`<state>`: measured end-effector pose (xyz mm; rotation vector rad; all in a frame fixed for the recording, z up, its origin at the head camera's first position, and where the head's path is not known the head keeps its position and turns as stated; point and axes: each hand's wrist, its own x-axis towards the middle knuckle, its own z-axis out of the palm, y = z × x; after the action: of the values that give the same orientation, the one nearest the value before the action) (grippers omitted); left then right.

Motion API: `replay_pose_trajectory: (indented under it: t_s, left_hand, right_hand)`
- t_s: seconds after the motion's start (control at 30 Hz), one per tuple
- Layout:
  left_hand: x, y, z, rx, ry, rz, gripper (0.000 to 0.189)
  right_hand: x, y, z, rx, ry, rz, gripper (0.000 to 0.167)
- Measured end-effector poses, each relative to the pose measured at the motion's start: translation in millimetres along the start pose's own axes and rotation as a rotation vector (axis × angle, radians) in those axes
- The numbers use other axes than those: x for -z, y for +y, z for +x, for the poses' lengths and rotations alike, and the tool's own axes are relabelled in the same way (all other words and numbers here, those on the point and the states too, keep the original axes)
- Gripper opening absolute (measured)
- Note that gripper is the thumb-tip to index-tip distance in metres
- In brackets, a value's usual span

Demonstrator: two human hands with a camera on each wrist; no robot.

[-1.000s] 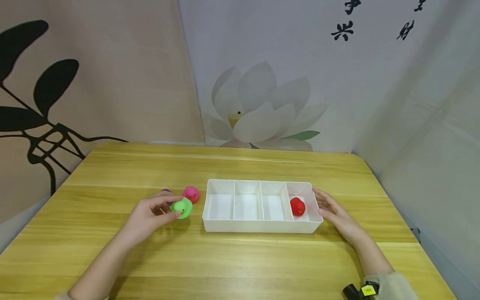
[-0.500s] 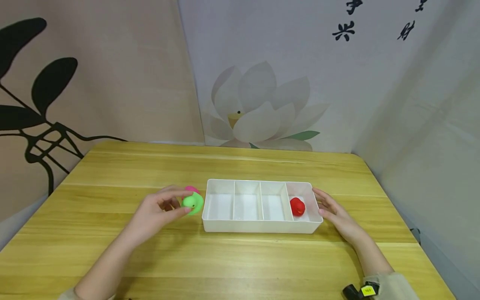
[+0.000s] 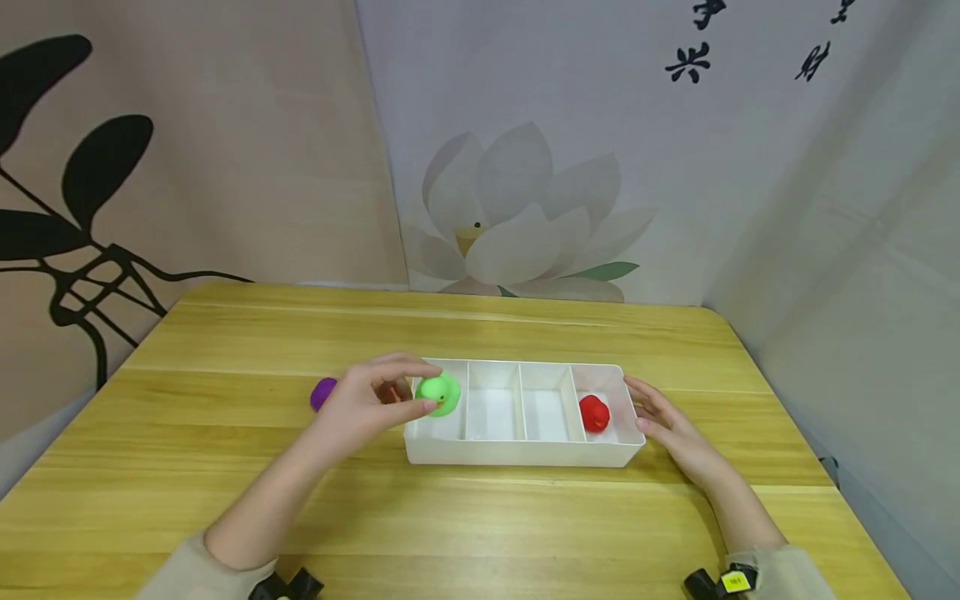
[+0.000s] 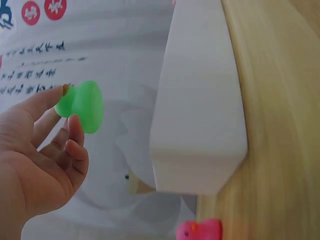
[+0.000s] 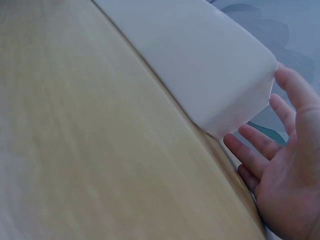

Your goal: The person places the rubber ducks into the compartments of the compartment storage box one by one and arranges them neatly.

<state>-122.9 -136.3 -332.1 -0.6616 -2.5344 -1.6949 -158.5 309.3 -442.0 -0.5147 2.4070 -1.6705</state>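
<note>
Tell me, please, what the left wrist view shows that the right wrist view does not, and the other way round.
Only the left wrist view shows the left grip pinching a green toy duck, a pink toy duck partly cut off by the bottom edge, and round red marks.

Only the right wrist view clearly shows the right grip, at the right end of the white box, and a dark green patch behind it.

Both share the white box, the wooden table and the printed backdrop.
</note>
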Motion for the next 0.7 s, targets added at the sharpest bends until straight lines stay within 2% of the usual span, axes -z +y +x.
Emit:
replay_pose_trajectory:
  t_s: [0.23, 0.47, 0.7]
  left_hand:
    - [-20.0, 11.6, 16.7, -0.045, -0.061, -0.007, 0.029]
    - [-39.9, 15.7, 35.1, -0.084, -0.117, -0.011, 0.029]
    - [-60.0, 13.9, 52.7, -0.07, -0.154, 0.018, 0.03]
  right_hand:
    - [0, 1, 0.0, 0.021, -0.009, 0.022, 0.055]
    - [0, 1, 0.0, 0.02, -0.013, 0.033, 0.055]
    - [0, 1, 0.7, 0.034, -0.022, 0.043, 0.055]
